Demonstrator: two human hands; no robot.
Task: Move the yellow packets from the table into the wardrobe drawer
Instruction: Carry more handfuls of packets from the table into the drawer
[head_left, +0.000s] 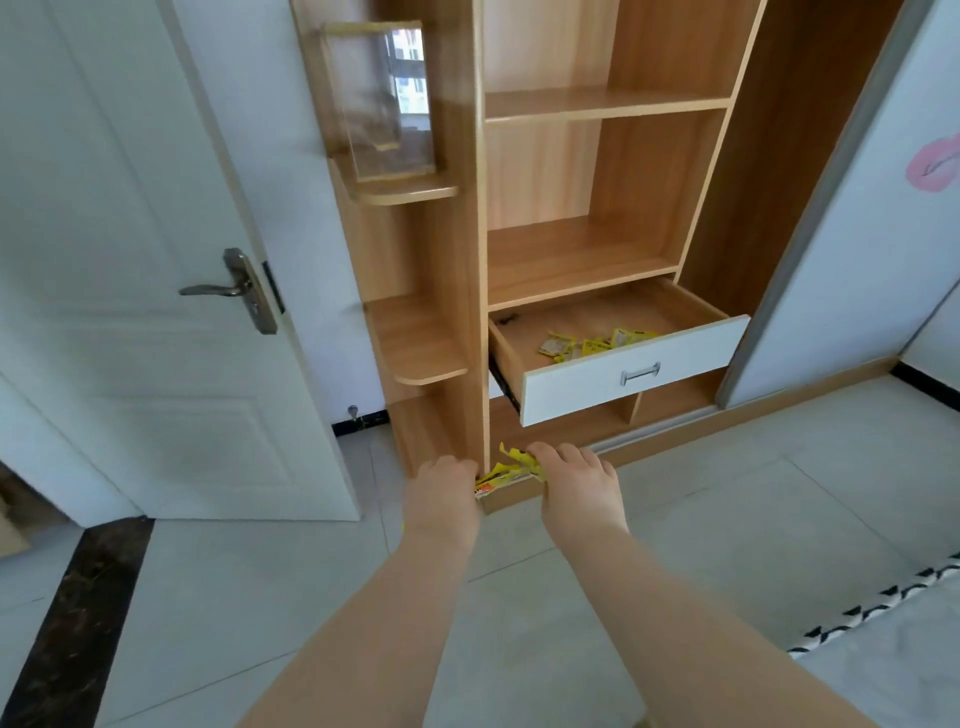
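Packets (597, 343) lie in the drawer (571, 389), door (130, 260) left of the wardrobe (462, 260); below the drawer, more packets (506, 470) between left hand (444, 486) and right hand (576, 483).

Bare left hand (445, 491) and bare right hand (577, 486) on long bare forearms (363, 629).

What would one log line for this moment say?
phase: carry | left hand: grips yellow packets | right hand: grips same bunch | drawer: open, holds other packets
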